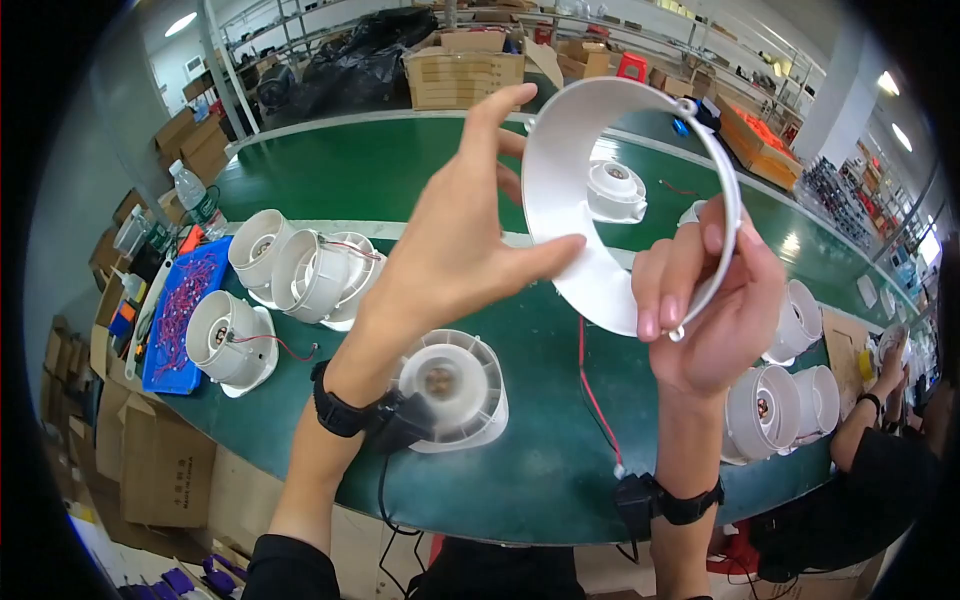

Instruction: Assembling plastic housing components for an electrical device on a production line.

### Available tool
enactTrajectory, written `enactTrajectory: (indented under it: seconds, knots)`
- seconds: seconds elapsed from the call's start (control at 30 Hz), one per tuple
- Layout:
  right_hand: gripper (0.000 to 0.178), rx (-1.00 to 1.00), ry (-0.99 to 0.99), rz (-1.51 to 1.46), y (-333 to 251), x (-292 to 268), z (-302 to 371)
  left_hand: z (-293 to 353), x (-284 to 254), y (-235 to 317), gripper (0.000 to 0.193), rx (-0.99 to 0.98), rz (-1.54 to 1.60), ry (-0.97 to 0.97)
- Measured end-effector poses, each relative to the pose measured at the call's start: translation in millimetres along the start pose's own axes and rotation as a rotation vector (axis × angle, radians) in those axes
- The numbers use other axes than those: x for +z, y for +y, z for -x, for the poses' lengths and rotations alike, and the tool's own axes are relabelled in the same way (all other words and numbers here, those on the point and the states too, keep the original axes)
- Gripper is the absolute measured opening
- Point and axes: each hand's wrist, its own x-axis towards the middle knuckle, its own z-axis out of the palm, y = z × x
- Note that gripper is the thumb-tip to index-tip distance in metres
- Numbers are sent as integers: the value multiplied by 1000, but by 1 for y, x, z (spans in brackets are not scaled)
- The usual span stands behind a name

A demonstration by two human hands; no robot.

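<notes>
I hold a white plastic fan housing ring (560, 175) up over the green table. My right hand (710, 290) grips its right rim, with the fingers inside the curve and the thumb behind. My left hand (465, 220) curves round its left wall. The left thumb lies over the near edge, the index finger reaches up along the outside, and the other fingertips are hidden behind the ring. Below my left wrist stands a white fan unit (445, 390) with a blurred centre. A red and black wire (592, 395) with a small white plug runs below the ring.
Several white fan units (310, 275) stand at the left, beside a blue tray (180, 320) of wires and a plastic bottle (197, 200). More fan units (765, 410) stand at the right. Another person's hand (888, 370) shows at the far right. A cardboard box (465, 78) stands beyond.
</notes>
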Motion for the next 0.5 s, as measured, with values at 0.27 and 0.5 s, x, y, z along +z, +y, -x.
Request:
enactTrajectory:
  seconds: [0.27, 0.5]
  knots:
    - [40, 461, 231, -322, -13, 2, -6, -8, -31, -7, 18, 9, -36, 72]
    - [49, 750, -9, -415, -2, -17, -4, -5, -37, 2, 16, 383, -68, 4]
